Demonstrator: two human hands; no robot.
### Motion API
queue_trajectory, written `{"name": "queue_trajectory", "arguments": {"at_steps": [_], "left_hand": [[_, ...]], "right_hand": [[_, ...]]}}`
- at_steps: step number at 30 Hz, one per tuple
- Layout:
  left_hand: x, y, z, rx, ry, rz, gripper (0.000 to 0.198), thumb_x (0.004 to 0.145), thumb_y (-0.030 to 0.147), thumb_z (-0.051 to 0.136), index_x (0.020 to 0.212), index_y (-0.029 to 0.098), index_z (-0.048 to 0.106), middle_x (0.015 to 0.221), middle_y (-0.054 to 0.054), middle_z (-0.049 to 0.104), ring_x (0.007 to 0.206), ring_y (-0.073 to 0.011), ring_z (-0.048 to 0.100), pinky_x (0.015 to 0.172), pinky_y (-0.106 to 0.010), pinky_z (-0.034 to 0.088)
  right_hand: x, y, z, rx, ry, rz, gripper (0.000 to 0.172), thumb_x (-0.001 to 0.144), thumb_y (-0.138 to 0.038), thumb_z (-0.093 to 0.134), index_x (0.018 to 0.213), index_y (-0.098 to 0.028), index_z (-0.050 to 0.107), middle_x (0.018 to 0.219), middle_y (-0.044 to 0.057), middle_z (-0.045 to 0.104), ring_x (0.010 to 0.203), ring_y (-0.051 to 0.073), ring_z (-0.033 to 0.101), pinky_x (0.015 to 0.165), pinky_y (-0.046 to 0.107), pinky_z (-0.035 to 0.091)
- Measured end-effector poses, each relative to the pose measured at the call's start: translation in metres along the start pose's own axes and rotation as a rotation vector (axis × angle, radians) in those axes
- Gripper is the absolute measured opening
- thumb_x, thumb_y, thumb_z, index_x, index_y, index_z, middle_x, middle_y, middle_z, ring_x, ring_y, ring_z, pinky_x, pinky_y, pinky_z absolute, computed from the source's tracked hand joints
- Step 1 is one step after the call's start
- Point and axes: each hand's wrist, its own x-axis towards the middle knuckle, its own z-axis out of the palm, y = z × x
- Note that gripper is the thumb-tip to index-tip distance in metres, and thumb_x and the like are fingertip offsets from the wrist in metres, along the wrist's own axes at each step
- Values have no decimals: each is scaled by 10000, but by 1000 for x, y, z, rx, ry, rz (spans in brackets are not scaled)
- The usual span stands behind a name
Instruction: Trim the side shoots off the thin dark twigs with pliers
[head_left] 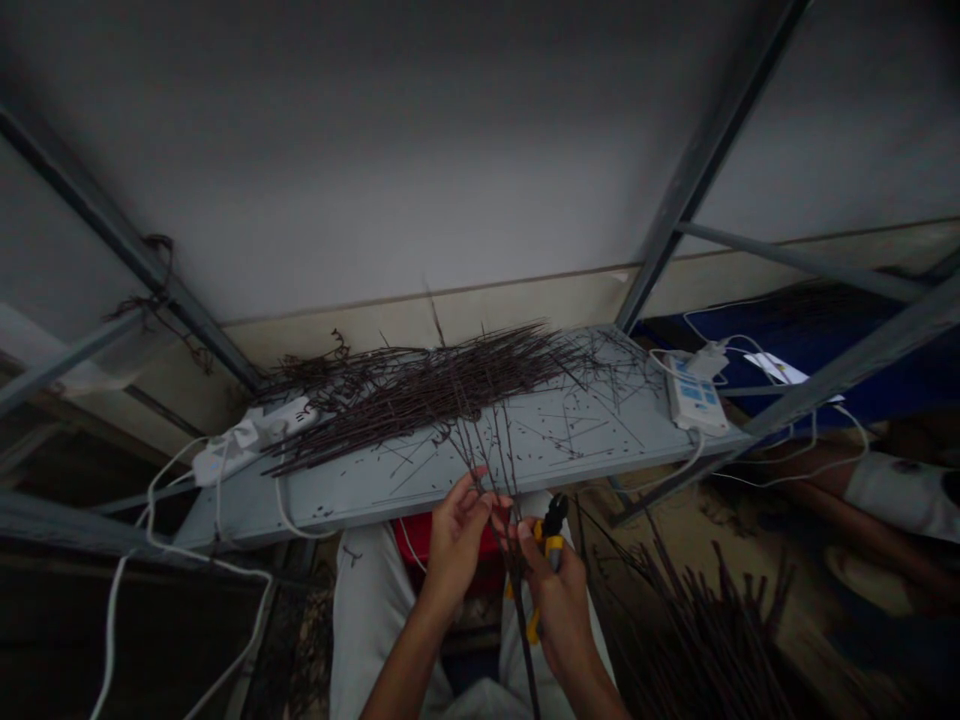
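Observation:
Between my hands is a dark branched stem (527, 640) with several thin twigs (495, 450) fanning out from its top toward the shelf. My left hand (459, 535) is closed, its fingertips pinching the twigs near where they spread. Closed as well, my right hand (556, 580) grips a pair of pliers (555, 530) with yellow handles and a black head pointing up. Its thumb and fingertip also touch the stem just right of my left fingers. Beyond them, a pile of thin dark twigs (442, 385) lies along the grey shelf (345, 495).
White power strips stand at the shelf's left end (244, 440) and right end (694, 390), with trailing cables. Metal frame posts (675, 240) rise on both sides. A bundle of dark stems (705, 630) stands at lower right. Another person's leg (892, 495) shows at far right.

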Motion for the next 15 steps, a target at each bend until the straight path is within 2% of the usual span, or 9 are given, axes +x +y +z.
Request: {"name": "queue_trajectory", "arguments": {"at_steps": [7, 12, 15], "left_hand": [[2, 5, 0, -42, -47, -35, 373, 851, 337, 750, 1140, 155, 600, 931, -90, 760, 589, -139, 661, 569, -282, 597], [8, 8, 0, -27, -70, -59, 337, 813, 357, 785, 1024, 144, 631, 905, -94, 764, 537, -127, 643, 507, -253, 560], [9, 10, 1, -3, -42, -63, 308, 798, 334, 803, 987, 138, 659, 863, -78, 771, 560, -114, 659, 564, -226, 551]], "right_hand": [[1, -1, 0, -131, 24, -55, 467, 722, -598, 779, 913, -177, 709, 819, 51, 744, 780, 251, 698, 681, 311, 561], [0, -6, -1, -254, 3, -103, 462, 763, -587, 744, 953, -166, 724, 882, 70, 757, 848, 270, 701, 768, 335, 551], [3, -11, -6, -362, -34, -190, 451, 815, -590, 686, 976, -170, 715, 924, 86, 762, 900, 281, 701, 827, 354, 546]]}}
